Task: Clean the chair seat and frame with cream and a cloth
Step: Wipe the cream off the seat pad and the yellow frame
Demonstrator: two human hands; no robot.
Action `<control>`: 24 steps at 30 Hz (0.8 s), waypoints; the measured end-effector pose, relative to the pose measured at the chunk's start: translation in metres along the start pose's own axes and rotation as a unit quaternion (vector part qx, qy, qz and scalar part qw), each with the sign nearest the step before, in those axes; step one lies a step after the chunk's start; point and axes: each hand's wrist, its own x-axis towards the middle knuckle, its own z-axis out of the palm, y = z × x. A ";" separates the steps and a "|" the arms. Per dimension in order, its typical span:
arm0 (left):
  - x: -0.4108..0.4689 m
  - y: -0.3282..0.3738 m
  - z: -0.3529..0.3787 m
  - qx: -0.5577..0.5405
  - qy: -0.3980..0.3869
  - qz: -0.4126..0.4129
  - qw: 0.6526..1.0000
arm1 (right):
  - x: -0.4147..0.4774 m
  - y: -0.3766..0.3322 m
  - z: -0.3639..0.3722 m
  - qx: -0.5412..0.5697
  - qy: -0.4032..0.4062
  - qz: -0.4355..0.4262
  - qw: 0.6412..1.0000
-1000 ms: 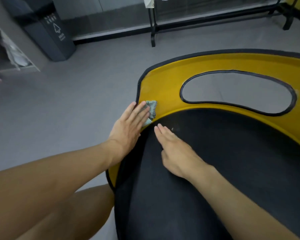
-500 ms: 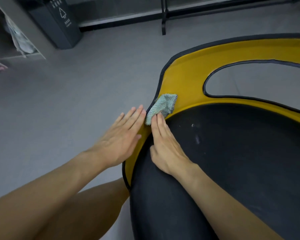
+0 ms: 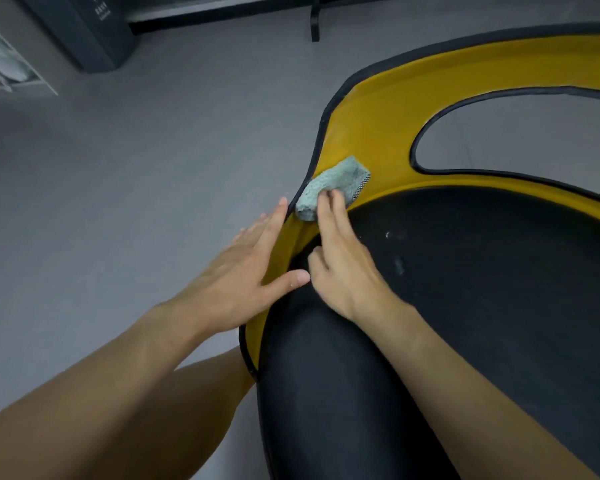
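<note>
The chair has a black seat (image 3: 482,289) and a yellow frame (image 3: 395,116) edged in black. A folded pale green cloth (image 3: 333,187) lies on the yellow frame at the seat's left corner. My right hand (image 3: 343,271) rests on the seat, its fingertips curled onto the cloth's near edge. My left hand (image 3: 243,275) lies flat with spread fingers against the frame's left rim, just left of the cloth and apart from it. Small white smears (image 3: 394,235) show on the black seat to the right of my right hand. No cream container is in view.
Grey floor lies to the left of the chair. A dark bin (image 3: 84,29) stands at the top left, next to a low shelf (image 3: 4,71) with white items. A black rack foot (image 3: 314,22) stands at the top centre. My bare knee (image 3: 187,393) is under the chair's left edge.
The cloth has passed from under my left hand to my right hand's fingertips. My left hand has slid back along the rim. The view has moved closer and left.
</note>
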 end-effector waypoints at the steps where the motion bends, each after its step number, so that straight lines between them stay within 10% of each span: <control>1: 0.001 0.000 -0.001 -0.008 -0.012 -0.007 1.000 | -0.008 0.000 0.005 -0.002 -0.036 -0.002 0.999; 5: 0.001 0.003 -0.005 -0.044 -0.056 -0.034 0.997 | -0.033 0.004 0.024 -0.031 -0.129 -0.071 0.989; 13: 0.002 0.007 -0.007 -0.054 -0.069 -0.048 0.995 | 0.012 0.015 -0.007 -0.112 0.026 -0.076 0.990; 20: 0.004 0.009 -0.008 -0.038 -0.062 -0.052 0.996 | -0.007 0.017 -0.002 -0.092 -0.067 -0.080 0.990; 24: 0.004 0.008 -0.008 -0.064 -0.052 -0.040 0.996 | 0.024 0.002 -0.034 -0.051 0.070 -0.086 0.993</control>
